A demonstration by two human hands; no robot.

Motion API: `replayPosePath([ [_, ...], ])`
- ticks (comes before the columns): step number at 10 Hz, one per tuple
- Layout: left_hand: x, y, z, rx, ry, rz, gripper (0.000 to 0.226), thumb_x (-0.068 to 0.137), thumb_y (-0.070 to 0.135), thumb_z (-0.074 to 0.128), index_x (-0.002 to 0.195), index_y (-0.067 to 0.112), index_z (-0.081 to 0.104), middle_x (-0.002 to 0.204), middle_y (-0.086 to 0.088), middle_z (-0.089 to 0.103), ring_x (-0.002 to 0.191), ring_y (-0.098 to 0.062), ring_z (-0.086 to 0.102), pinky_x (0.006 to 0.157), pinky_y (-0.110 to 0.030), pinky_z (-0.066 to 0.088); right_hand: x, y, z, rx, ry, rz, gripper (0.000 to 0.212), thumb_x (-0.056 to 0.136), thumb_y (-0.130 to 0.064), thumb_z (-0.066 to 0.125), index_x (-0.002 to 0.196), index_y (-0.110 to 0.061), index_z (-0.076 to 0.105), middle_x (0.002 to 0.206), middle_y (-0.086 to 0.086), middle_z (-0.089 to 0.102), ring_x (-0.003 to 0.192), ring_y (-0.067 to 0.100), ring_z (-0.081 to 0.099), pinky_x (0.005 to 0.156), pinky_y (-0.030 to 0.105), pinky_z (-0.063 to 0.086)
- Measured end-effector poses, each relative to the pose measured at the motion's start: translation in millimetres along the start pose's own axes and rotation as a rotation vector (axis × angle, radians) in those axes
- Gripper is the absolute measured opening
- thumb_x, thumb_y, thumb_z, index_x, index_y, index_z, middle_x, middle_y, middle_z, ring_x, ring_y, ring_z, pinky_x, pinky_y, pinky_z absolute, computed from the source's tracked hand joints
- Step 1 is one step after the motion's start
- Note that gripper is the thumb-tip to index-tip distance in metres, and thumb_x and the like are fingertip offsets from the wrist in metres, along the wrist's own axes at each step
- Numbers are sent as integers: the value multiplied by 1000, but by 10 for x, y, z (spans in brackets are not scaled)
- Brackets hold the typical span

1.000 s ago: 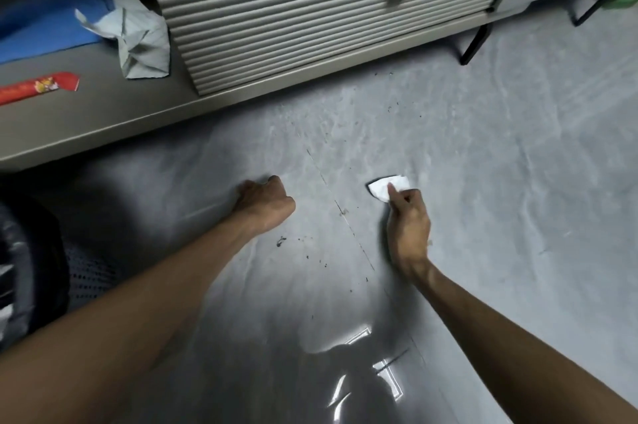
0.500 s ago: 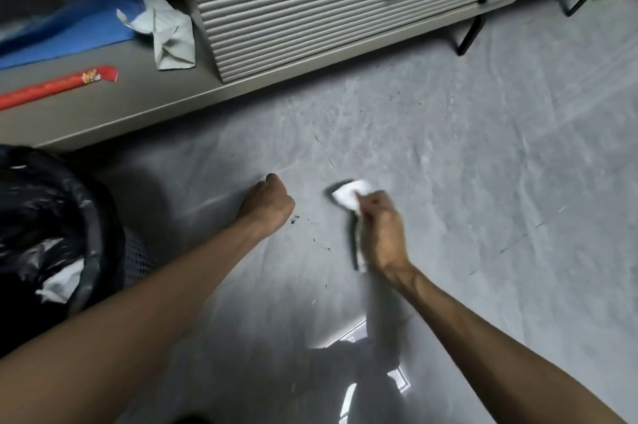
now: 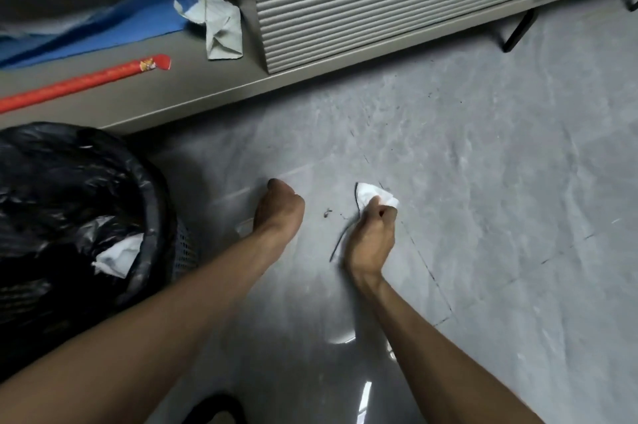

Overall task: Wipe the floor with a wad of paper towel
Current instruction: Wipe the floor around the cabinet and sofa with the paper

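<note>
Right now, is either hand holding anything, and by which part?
The right hand pinches the paper towel wad by its near end; the rest sticks out ahead. The left hand is an empty fist on the floor.

A furnished indoor room.
Grey ribbed-front cabinet with brass latch (image 3: 379, 2) on glossy grey marbled floor tiles (image 3: 500, 182); black-bagged mesh waste bin (image 3: 148, 189) left of the cabinet.

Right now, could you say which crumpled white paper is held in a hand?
The small white wad pinched by the right hand; the others lie on the grey ledge and in the black-lined bin.
</note>
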State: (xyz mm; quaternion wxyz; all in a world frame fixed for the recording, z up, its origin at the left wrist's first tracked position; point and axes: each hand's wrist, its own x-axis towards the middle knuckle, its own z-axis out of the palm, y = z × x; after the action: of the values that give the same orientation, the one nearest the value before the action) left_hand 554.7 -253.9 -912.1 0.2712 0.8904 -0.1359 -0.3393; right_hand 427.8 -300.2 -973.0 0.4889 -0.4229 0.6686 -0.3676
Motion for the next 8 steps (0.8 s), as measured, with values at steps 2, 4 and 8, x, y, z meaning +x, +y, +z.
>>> replayPosePath([
  [2, 116, -181, -144, -25, 74, -239, 42, 92, 17, 37, 133, 8, 39, 132, -19, 53, 115, -38, 54, 85, -34, 43, 657, -386, 744, -539, -446, -499, 21, 96, -7, 47, 108, -4, 65, 95, 8, 58, 86, 17, 51, 77, 18, 40],
  [4, 38, -411, -117, -59, 50, -308, 18, 88, 15, 38, 105, 20, 43, 117, -15, 58, 105, -35, 58, 79, -32, 41, 875, -670, 1463, -676, -795, -845, 23, 94, -9, 55, 106, 7, 67, 90, 12, 53, 85, 25, 55, 78, 24, 41],
  [8, -98, -330, -150, -191, 335, -209, 37, 85, 6, 41, 120, 17, 44, 113, -13, 63, 103, -33, 59, 80, -33, 44, 460, -222, 1056, -678, -1625, -1437, 21, 84, -2, 69, 96, -18, 77, 86, -1, 62, 87, 15, 55, 83, 23, 40],
])
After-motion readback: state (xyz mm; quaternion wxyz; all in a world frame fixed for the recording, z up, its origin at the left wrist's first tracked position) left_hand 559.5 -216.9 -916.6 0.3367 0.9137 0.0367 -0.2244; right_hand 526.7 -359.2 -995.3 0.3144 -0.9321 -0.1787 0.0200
